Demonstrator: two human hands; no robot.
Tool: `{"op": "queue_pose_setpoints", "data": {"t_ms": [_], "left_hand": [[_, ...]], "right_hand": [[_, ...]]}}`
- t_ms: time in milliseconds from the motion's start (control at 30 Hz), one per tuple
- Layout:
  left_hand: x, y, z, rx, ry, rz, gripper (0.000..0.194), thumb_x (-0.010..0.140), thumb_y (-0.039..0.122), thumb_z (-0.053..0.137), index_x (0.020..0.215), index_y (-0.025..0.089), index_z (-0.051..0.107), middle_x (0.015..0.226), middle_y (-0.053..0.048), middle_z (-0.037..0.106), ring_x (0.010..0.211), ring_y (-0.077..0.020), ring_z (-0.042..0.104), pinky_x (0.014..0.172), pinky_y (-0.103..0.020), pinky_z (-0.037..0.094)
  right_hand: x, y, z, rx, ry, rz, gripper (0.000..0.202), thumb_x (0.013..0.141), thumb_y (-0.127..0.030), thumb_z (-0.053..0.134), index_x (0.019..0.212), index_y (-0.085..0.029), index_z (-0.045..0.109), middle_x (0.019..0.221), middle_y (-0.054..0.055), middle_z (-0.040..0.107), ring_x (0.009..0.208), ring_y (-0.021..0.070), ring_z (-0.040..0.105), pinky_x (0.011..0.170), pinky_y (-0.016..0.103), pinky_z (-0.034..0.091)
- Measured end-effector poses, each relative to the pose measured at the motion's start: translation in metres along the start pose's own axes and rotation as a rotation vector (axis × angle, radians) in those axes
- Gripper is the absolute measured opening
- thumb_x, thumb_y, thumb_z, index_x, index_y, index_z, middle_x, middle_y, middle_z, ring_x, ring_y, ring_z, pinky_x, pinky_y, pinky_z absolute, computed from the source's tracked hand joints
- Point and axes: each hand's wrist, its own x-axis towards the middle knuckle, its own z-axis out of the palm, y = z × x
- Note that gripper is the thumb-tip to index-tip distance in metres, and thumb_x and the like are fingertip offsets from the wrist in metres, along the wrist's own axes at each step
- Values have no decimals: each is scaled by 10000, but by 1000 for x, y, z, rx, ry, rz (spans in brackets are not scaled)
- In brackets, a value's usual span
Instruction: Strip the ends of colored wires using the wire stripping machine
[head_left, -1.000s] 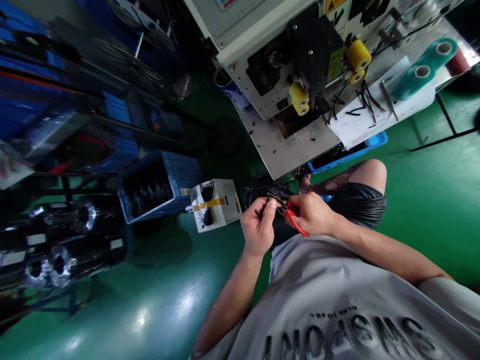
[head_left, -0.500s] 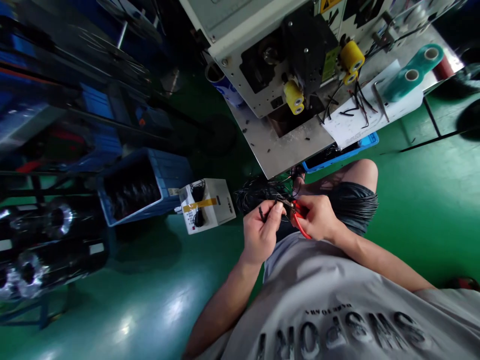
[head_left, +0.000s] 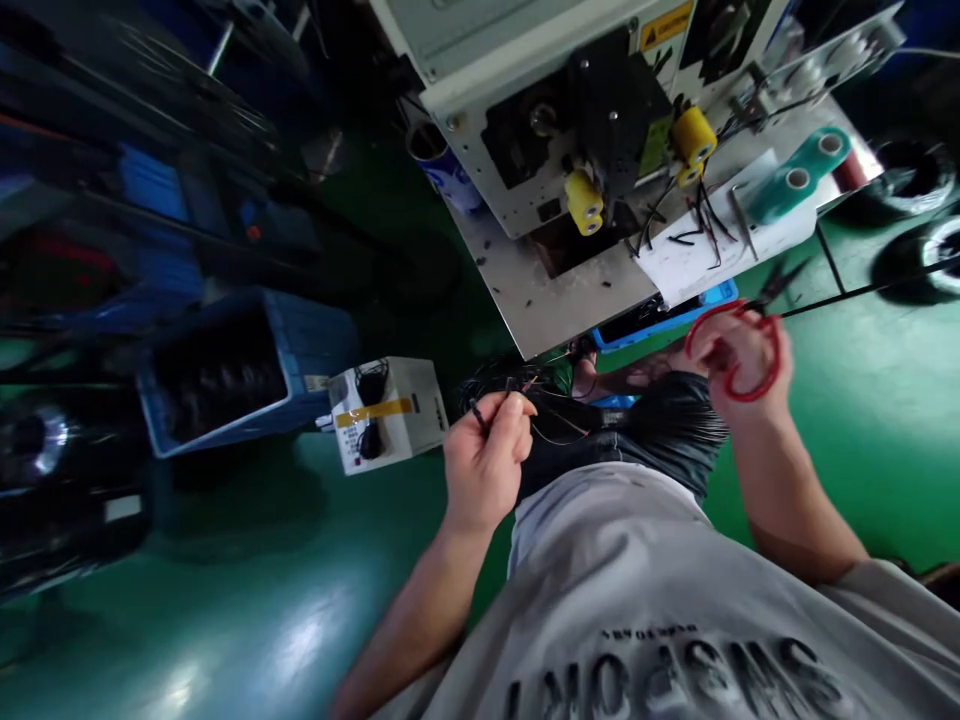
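My left hand is closed, pinching a black cable between thumb and fingers. Thin wires fan out past its fingertips, a yellowish one and a reddish one among them. Off to the right, my right hand holds red-handled scissors, their dark blades pointing up and away; both are smeared by motion. A bundle of black cables lies over my thigh, and another dark tangle sits just beyond my left hand.
A machine with yellow rollers stands on a metal table, its corner close ahead. Paper, cable pieces and a green spool pair lie there. A blue tray is below. Leftward are a white box and a blue crate.
My right hand has swung away to the right with the scissors, off the cable. The left hand has shifted slightly left, still on the cable, and thin wires now show spread out.
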Motion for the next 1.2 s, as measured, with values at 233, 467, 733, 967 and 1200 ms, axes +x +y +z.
{"op": "queue_pose_setpoints", "data": {"t_ms": [233,467,733,967,1200], "left_hand": [[-3,-14,-7,89,-70,36,290,1020,449,726,879,195,735,556,72,371,484,-88,300,474,-256,227],[-9,-20,-7,257,-37,56,355,983,550,731,893,206,728,575,53,427,516,-115,366,500,-267,295],[-11,-18,-1,182,6,45,314,927,520,801,1033,235,722,654,50,506,539,-120,397,505,-251,334],[-6,-18,4,91,36,29,290,956,457,790,874,211,659,582,79,424,505,-88,352,494,-227,283],[0,-5,15,-58,92,-151,366,798,444,906,804,170,664,521,112,352,440,-47,286,435,-183,218]], "right_hand": [[-39,4,76,195,-353,186,426,827,-565,865,788,-168,717,736,9,628,666,129,514,635,271,449],[-47,9,101,330,-406,317,459,772,-584,900,856,-150,778,730,7,634,660,125,507,628,264,448],[-49,16,109,435,-362,419,468,718,-572,932,769,-160,714,659,-3,603,609,117,490,591,265,432],[-44,18,109,476,-343,408,453,719,-534,948,757,-153,706,634,-12,595,597,106,479,576,258,388],[-40,24,109,441,-308,423,474,707,-566,947,754,-159,709,635,-9,599,590,108,481,575,264,404]]}}
